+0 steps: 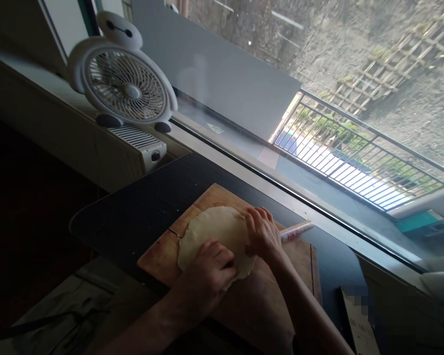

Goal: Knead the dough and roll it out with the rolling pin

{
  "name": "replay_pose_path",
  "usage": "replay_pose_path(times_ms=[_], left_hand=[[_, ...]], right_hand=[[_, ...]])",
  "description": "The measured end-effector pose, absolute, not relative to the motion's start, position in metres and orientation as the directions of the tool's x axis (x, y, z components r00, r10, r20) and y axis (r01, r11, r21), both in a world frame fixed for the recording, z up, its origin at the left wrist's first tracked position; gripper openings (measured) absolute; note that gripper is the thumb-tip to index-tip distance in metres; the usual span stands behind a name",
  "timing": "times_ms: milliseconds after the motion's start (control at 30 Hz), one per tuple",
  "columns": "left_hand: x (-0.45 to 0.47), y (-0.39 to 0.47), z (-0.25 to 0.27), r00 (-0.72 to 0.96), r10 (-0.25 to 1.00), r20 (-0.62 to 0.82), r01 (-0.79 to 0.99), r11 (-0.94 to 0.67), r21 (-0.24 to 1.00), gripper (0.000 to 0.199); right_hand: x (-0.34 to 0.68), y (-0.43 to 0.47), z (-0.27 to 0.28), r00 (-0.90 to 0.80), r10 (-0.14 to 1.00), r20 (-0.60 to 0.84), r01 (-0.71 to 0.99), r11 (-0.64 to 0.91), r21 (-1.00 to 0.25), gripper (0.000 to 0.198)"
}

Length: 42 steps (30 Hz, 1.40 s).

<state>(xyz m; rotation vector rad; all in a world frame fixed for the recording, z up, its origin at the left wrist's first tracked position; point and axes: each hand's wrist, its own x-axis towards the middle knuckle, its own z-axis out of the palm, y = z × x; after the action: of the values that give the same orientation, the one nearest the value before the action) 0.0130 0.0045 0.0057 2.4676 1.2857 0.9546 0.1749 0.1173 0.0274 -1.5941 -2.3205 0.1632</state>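
Observation:
A round, flattened sheet of dough [210, 227] lies on a wooden cutting board [200, 199], its rim uneven. My left hand [210, 266] is at the near edge of the dough, its fingers curled in against it. At the right edge of the dough, my right hand [262, 230] bends its fingers over the rim, with the thumb on the dough's side. A rolling pin [298, 230] rests on the board just beyond my right hand, which hides part of it. Both hands cover the dough's near and right edges.
The board lies on a dark table [133, 207] beside a large window. A white character-shaped fan [131, 91] stands on a radiator [148, 148] at the back left. Some dark-edged object [358, 320] is at the lower right, partly blurred. Outside is a railing [355, 148].

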Motion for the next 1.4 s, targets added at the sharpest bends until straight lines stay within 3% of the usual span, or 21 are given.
replay_pose_path(times_ms=[167, 333, 500, 667, 767, 900, 1167, 1267, 1400], left_hand=[[0.013, 0.005, 0.005, 0.432, 0.791, 0.433, 0.656, -0.605, 0.452, 0.017], [0.012, 0.006, 0.005, 0.433, 0.782, 0.448, 0.658, -0.614, 0.436, 0.016], [0.022, -0.001, 0.005, 0.306, 0.8, 0.517, 0.762, -0.531, 0.37, 0.013], [0.049, 0.002, 0.004, 0.204, 0.841, 0.501, 0.877, -0.384, 0.288, 0.013], [0.052, 0.009, 0.005, 0.345, 0.798, 0.494, 0.84, -0.497, 0.216, 0.014], [0.034, 0.009, 0.002, 0.539, 0.608, 0.583, 0.655, -0.738, 0.164, 0.012], [0.02, -0.003, 0.008, 0.436, 0.746, 0.504, 0.692, -0.635, 0.342, 0.015], [0.022, -0.004, 0.009, 0.424, 0.764, 0.486, 0.677, -0.624, 0.391, 0.015], [0.019, -0.004, 0.008, 0.43, 0.761, 0.485, 0.649, -0.634, 0.42, 0.013]], right_hand=[[0.219, 0.061, 0.015, -0.396, 0.875, 0.279, 0.878, 0.45, -0.163, 0.032], [0.16, 0.133, 0.028, -0.229, 0.928, 0.296, 0.897, 0.319, -0.307, 0.037], [0.148, 0.154, 0.033, -0.209, 0.946, 0.246, 0.887, 0.29, -0.359, 0.038], [0.209, 0.097, 0.011, -0.319, 0.866, 0.384, 0.879, 0.422, -0.221, 0.036], [0.233, 0.077, 0.005, -0.364, 0.825, 0.433, 0.868, 0.469, -0.164, 0.035], [0.232, 0.073, 0.01, -0.409, 0.808, 0.424, 0.831, 0.522, -0.193, 0.034], [0.146, 0.145, 0.037, -0.164, 0.967, 0.196, 0.881, 0.233, -0.413, 0.04], [0.149, 0.139, 0.037, -0.188, 0.966, 0.177, 0.885, 0.245, -0.396, 0.04], [0.205, 0.076, 0.023, -0.3, 0.926, 0.23, 0.902, 0.354, -0.246, 0.037]])
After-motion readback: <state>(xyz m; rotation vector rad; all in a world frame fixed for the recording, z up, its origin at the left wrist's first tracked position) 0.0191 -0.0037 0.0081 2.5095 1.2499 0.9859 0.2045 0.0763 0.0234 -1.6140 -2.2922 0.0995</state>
